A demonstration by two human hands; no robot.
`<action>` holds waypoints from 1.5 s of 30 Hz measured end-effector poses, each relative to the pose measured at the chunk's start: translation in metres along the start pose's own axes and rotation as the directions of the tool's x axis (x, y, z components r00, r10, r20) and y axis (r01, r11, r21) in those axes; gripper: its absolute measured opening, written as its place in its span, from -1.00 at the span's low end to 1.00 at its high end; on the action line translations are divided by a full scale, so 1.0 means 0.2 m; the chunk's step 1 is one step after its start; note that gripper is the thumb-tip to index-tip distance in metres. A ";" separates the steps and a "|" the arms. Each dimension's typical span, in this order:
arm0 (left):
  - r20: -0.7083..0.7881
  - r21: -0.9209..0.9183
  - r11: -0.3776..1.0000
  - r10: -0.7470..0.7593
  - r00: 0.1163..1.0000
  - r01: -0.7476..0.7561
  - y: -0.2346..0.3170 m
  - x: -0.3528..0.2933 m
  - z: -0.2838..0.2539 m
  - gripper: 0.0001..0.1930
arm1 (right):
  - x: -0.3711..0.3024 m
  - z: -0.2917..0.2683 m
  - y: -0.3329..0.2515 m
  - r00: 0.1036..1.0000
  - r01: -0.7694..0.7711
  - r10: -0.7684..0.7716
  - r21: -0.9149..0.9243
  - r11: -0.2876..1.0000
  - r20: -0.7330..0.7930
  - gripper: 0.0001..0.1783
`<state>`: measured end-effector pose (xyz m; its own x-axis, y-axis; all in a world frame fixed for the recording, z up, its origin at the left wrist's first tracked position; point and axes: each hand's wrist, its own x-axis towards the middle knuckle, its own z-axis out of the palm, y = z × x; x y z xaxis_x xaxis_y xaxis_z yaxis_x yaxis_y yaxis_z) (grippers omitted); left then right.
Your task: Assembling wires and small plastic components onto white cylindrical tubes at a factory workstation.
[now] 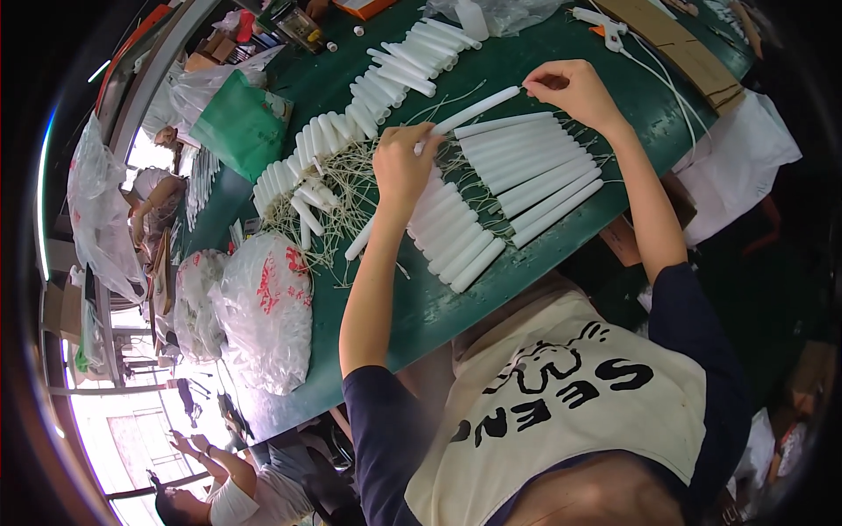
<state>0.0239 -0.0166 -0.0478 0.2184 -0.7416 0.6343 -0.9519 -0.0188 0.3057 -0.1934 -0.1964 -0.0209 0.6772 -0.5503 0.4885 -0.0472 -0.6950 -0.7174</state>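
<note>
Stick [478,110] may drop if pinch loosens.
Left hand [402,165] grasps it; right hand [574,92] at tip, grip unclear.

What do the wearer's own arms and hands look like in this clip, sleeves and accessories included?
The left hand and right hand are bare, with no gloves, and no watch or bracelet shows at either wrist. Both forearms are uncovered. The short, dark navy sleeves are plain and join a cream top front with black print.
</note>
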 end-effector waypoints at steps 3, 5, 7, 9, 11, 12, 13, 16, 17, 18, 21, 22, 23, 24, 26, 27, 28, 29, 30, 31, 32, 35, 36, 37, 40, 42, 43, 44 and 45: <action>-0.011 0.022 1.000 0.015 1.000 -0.015 -0.03 0.00 0.01 -0.78 | 0.00 -0.02 0.01 0.997 -0.072 0.072 0.097 0.993 0.009 -0.82; -0.010 0.019 1.000 0.010 1.000 -0.010 -0.05 -0.01 0.01 -0.78 | 0.00 -0.04 0.02 0.996 -0.094 0.093 0.120 0.988 0.008 -0.81; 0.003 0.007 1.000 -0.008 1.000 0.008 -0.07 -0.01 0.02 -0.77 | 0.00 -0.06 0.04 0.993 -0.116 0.116 0.142 0.983 0.006 -0.80; 0.031 -0.019 0.999 -0.029 0.999 0.029 -0.06 0.01 0.02 -0.77 | -0.01 -0.06 0.07 0.991 -0.133 0.131 0.127 0.983 0.023 -0.78; 0.059 -0.044 0.998 -0.049 0.997 0.052 -0.05 0.03 0.03 -0.77 | -0.01 -0.06 0.10 0.992 -0.129 0.127 0.147 0.981 0.026 -0.78; 0.083 -0.028 0.998 -0.057 0.995 0.060 -0.04 0.04 0.03 -0.77 | -0.01 -0.06 0.11 0.992 -0.125 0.121 0.167 0.978 0.032 -0.78; 0.108 -0.012 0.998 -0.066 0.992 0.067 -0.04 0.06 0.03 -0.77 | -0.01 -0.06 0.12 0.992 -0.126 0.123 0.167 0.978 0.029 -0.78; 0.145 -0.024 0.995 -0.091 0.985 0.095 -0.07 0.10 0.06 -0.77 | 0.00 -0.06 0.15 0.985 -0.170 0.168 0.179 0.969 0.025 -0.78; 0.145 -0.025 0.995 -0.088 0.986 0.093 -0.08 0.11 0.08 -0.77 | 0.00 -0.05 0.16 0.979 -0.200 0.202 0.176 0.964 0.010 -0.78; 0.150 -0.048 0.996 -0.072 0.986 0.080 -0.09 0.11 0.11 -0.76 | 0.00 -0.05 0.18 0.972 -0.230 0.235 0.173 0.958 -0.006 -0.78; 0.192 -0.062 0.997 -0.041 0.980 0.054 -0.10 0.13 0.17 -0.76 | -0.03 -0.04 0.23 0.946 -0.317 0.323 0.147 0.937 -0.017 -0.78; 0.228 -0.050 0.998 -0.031 0.973 0.043 -0.10 0.14 0.19 -0.76 | -0.04 -0.04 0.25 0.946 -0.318 0.325 0.146 0.937 -0.022 -0.78; 0.229 -0.052 0.998 -0.027 0.973 0.040 -0.10 0.14 0.20 -0.76 | -0.04 -0.04 0.27 0.934 -0.351 0.357 0.150 0.924 -0.017 -0.78; 0.259 -0.064 0.997 -0.020 0.966 0.038 -0.10 0.14 0.21 -0.76 | -0.05 -0.04 0.29 0.921 -0.383 0.389 0.153 0.911 -0.013 -0.78; 0.288 -0.076 0.996 -0.013 0.958 0.037 -0.12 0.14 0.22 -0.76 | -0.06 -0.04 0.30 0.911 -0.408 0.412 0.098 0.908 -0.017 -0.78; 0.284 -0.103 0.994 0.009 0.959 0.021 -0.14 0.14 0.22 -0.76 | -0.06 -0.03 0.29 0.902 -0.431 0.432 0.043 0.901 -0.019 -0.79; 0.279 -0.129 0.992 0.031 0.960 0.005 -0.17 0.13 0.21 -0.76 | -0.06 -0.03 0.29 0.903 -0.429 0.430 0.043 0.902 -0.017 -0.79; 0.281 -0.132 0.991 0.034 0.959 0.004 -0.17 0.14 0.19 -0.76 | -0.06 -0.04 0.29 0.900 -0.435 0.435 -0.003 0.900 -0.020 -0.80; 0.290 -0.110 0.994 0.028 0.957 0.004 -0.17 0.14 0.15 -0.77 | -0.06 -0.04 0.29 0.897 -0.441 0.441 -0.047 0.896 -0.019 -0.81; 0.299 -0.088 0.996 0.021 0.954 0.006 -0.18 0.14 0.10 -0.77 | -0.07 -0.03 0.30 0.896 -0.444 0.444 -0.045 0.895 -0.017 -0.81; 0.336 -0.061 0.998 0.005 0.942 0.016 -0.20 0.15 0.05 -0.76 | -0.07 -0.03 0.30 0.918 -0.397 0.391 -0.106 0.912 -0.069 -0.81; 0.490 0.035 0.999 -0.050 0.870 0.037 -0.21 0.15 -0.10 -0.75 | -0.08 -0.04 0.26 0.932 -0.354 0.324 -0.222 0.908 -0.162 -0.81; 0.489 0.041 0.998 -0.057 0.870 0.042 -0.25 0.13 -0.14 -0.75 | -0.06 -0.02 0.23 0.936 -0.341 0.297 -0.271 0.900 -0.191 -0.81; 0.483 0.080 0.997 -0.057 0.874 0.020 -0.29 0.11 -0.16 -0.74 | -0.05 0.00 0.22 0.937 -0.338 0.296 -0.268 0.902 -0.186 -0.81; 0.472 0.168 0.985 -0.046 0.880 -0.038 -0.33 0.07 -0.19 -0.72 | -0.01 0.05 0.21 0.989 -0.142 0.129 -0.243 0.959 -0.071 -0.83; 0.462 0.222 0.972 -0.039 0.886 -0.073 -0.33 0.05 -0.21 -0.71 | 0.03 0.11 0.19 0.991 -0.093 0.108 -0.183 0.979 0.075 -0.84; 0.464 0.240 0.969 -0.057 0.884 -0.064 -0.32 0.04 -0.20 -0.72 | 0.04 0.13 0.18 0.991 -0.091 0.107 -0.182 0.979 0.077 -0.84; 0.464 0.259 0.964 -0.075 0.883 -0.054 -0.32 0.03 -0.21 -0.73 | 0.05 0.16 0.18 0.995 -0.005 0.026 -0.203 0.979 0.097 -0.84; 0.461 0.264 0.963 -0.079 0.884 -0.051 -0.32 0.03 -0.21 -0.73 | 0.05 0.19 0.17 0.991 0.081 -0.055 -0.223 0.971 0.118 -0.84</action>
<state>0.0951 0.0078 -0.0342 0.1695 -0.9631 0.2090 -0.9848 -0.1571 0.0747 -0.1603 -0.2090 -0.0596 0.7609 -0.4525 0.4650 -0.1552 -0.8228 -0.5467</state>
